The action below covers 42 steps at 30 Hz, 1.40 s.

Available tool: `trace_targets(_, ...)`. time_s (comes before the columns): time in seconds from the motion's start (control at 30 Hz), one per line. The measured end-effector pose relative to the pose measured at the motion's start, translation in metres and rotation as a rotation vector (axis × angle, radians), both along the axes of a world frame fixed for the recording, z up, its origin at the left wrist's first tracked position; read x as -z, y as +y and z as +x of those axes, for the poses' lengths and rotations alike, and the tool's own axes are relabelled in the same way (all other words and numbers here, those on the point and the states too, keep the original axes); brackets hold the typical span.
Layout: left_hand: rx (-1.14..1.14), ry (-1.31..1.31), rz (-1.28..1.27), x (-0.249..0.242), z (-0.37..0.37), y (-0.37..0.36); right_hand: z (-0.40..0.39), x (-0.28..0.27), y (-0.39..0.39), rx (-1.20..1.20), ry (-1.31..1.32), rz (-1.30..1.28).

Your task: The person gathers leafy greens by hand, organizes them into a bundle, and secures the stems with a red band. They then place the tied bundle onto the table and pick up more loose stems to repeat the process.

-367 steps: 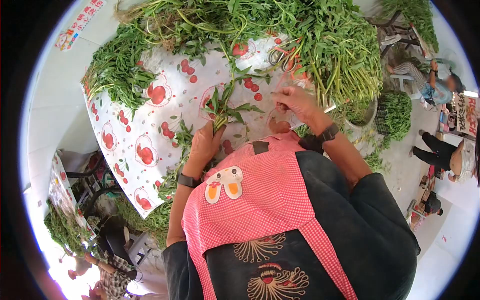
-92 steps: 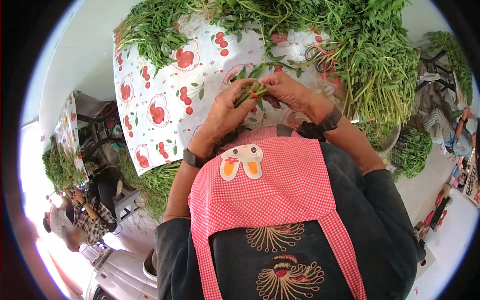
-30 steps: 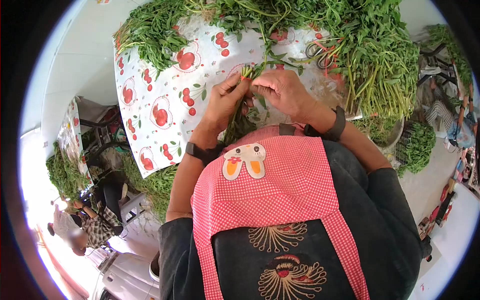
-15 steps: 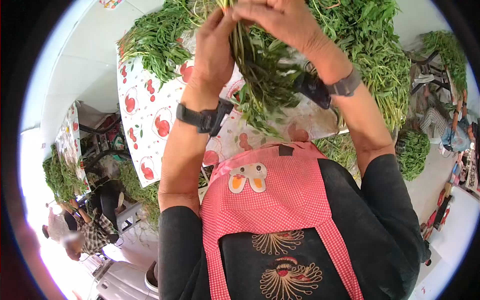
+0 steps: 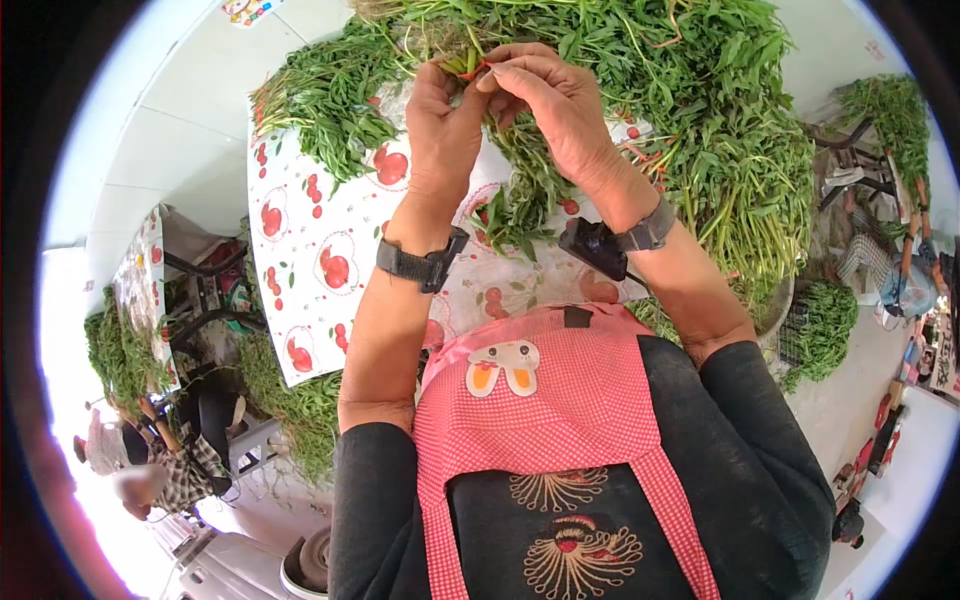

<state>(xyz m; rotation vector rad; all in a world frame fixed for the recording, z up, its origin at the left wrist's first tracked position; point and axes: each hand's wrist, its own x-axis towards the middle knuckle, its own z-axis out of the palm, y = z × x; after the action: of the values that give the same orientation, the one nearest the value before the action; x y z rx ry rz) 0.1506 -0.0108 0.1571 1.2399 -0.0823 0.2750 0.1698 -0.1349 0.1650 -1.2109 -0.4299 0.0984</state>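
Observation:
My left hand (image 5: pixel 443 125) is closed around the stem end of a bunch of leafy greens (image 5: pixel 530 190), whose leaves hang down toward me over the table. A thin red tie (image 5: pixel 474 72) crosses the stems near their cut ends. The fingers of my right hand (image 5: pixel 562 115) are pinched together on that tie, close against my left fingertips. Part of the stems is hidden behind both hands. Each wrist wears a dark strap with a device.
Loose greens (image 5: pixel 720 150) are heaped along the table's back and right side, with a smaller pile (image 5: pixel 330 100) at the left. The cherry-print tablecloth (image 5: pixel 330 220) covers the table. A filled basket (image 5: pixel 815 330) stands at right. Other people sit with greens at both sides.
Both hands have come slightly lower in view. The bunch hangs less spread out, and the red tie at its stems now shows between my fingers.

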Motion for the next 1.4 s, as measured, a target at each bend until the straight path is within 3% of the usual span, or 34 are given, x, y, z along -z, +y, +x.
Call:
trace_targets(0.1,-0.133,-0.042,0.23,-0.002,0.007,0.003,0.008,-0.009,0.002,0.031,-0.093,-0.053)
trace_targets(0.13,-0.176,-0.163,0.316,-0.006,0.015,0.008,0.01,-0.014,0.002,0.058,-0.171,-0.1)
trace_targets(0.2,-0.212,-0.271,0.351,-0.028,0.018,0.01,0.013,-0.044,0.001,0.039,-0.148,-0.064)
trace_targets(0.27,-0.364,-0.414,0.565,-0.065,0.0,0.002,0.012,-0.068,-0.001,-0.133,-0.033,0.058)
trace_targets(0.3,-0.281,-0.44,0.334,-0.051,0.009,0.009,0.016,-0.064,-0.004,-0.237,-0.069,0.119)
trace_targets(0.33,-0.281,-0.439,0.333,-0.047,0.003,0.007,0.012,-0.059,-0.003,-0.236,-0.069,0.119)
trace_targets(0.4,-0.668,-0.396,0.802,-0.041,-0.015,0.004,-0.003,-0.044,-0.002,-0.082,-0.158,0.039)
trace_targets(0.47,-0.571,-0.397,0.638,0.012,-0.021,0.005,-0.015,-0.015,-0.009,-0.152,-0.028,-0.109)
trace_targets(0.5,-0.555,-0.399,0.693,0.038,-0.033,0.004,-0.021,0.008,-0.013,-0.208,0.051,-0.178)
trace_targets(0.53,-0.562,-0.239,0.836,0.073,-0.046,0.007,-0.028,0.037,-0.015,-0.199,0.063,-0.309)
trace_targets(0.63,-0.339,-0.049,0.999,0.156,-0.086,0.009,-0.051,0.128,-0.028,-0.321,0.318,-0.445)
trace_targets(0.67,-0.219,-0.056,0.878,0.174,-0.096,0.01,-0.056,0.138,-0.032,-0.319,0.323,-0.447)
trace_targets(0.73,-0.121,-0.033,0.999,0.178,-0.11,0.01,-0.073,0.149,-0.041,-0.416,0.521,-0.415)
trace_targets(0.83,0.043,-0.051,0.951,0.17,-0.113,0.013,-0.071,0.154,-0.049,-0.383,0.524,-0.416)
trace_targets(1.0,0.13,0.011,0.875,0.162,-0.117,0.013,-0.079,0.161,-0.053,-0.328,0.564,-0.431)
trace_targets(1.2,0.148,0.052,0.909,0.155,-0.115,0.009,-0.079,0.17,-0.046,-0.261,0.311,-0.635)
trace_targets(1.27,0.159,0.121,0.886,0.159,-0.114,0.01,-0.08,0.178,-0.04,-0.225,0.054,-0.641)
trace_targets(1.4,0.135,0.066,0.958,0.168,-0.112,0.013,-0.08,0.176,-0.037,-0.267,0.252,-0.587)
